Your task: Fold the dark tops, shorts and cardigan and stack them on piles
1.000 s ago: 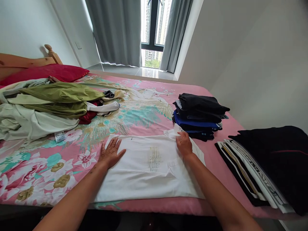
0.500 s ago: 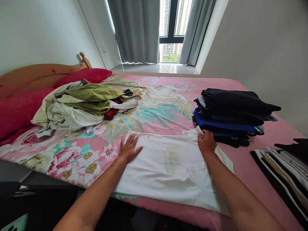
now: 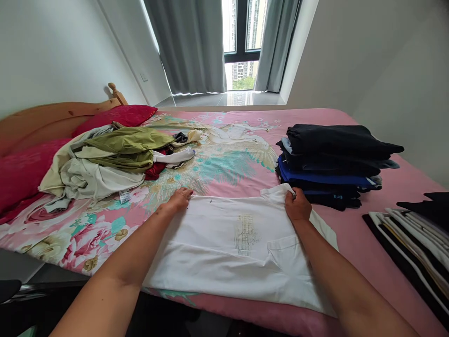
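A white T-shirt point(image 3: 217, 234) with a gold-toned printed block on its front lies folded lengthwise at the near edge of the bed. My left hand point(image 3: 179, 200) is at its far left corner, fingers curled over the edge and partly hidden. At the far right corner, by the collar, my right hand point(image 3: 297, 204) pinches the cloth. The shirt lies mostly flat, with soft creases along its near half.
A tall stack of folded dark clothes point(image 3: 333, 164) stands just beyond my right hand. Folded garments point(image 3: 410, 248) lie at the right edge. A loose clothes heap point(image 3: 105, 164) sits left, near red pillows point(image 3: 119, 117). The bed sheet point(image 3: 228, 164) is pink and floral.
My left hand has gone from lying flat on the shirt to closing around its far left corner. My right hand keeps its hold. The view has shifted slightly.
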Action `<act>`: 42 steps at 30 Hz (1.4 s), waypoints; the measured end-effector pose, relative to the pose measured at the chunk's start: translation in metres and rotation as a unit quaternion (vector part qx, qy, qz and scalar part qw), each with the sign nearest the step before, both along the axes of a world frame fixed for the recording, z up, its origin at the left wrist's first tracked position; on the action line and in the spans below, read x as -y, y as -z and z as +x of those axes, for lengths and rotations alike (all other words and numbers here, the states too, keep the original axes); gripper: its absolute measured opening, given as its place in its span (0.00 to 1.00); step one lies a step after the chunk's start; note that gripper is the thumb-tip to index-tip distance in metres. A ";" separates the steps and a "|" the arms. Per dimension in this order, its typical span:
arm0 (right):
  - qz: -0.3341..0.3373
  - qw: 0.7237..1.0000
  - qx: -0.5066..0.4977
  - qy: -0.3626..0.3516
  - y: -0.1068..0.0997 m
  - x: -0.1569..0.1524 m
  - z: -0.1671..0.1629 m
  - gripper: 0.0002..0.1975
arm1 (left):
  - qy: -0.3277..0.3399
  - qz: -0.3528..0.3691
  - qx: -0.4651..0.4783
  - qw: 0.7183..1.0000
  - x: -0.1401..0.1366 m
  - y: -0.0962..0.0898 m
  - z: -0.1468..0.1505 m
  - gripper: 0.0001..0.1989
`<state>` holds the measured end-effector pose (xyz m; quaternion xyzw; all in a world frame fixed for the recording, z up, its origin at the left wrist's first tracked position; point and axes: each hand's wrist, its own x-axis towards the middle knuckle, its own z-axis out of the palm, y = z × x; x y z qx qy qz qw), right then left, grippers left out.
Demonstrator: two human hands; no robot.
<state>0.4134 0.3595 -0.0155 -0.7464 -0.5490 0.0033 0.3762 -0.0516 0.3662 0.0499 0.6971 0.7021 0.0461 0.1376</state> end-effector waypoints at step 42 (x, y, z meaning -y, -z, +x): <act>-0.087 0.974 -0.173 -0.122 -0.050 0.211 0.021 0.14 | 0.113 0.116 0.041 0.986 0.182 -0.014 -0.045 0.17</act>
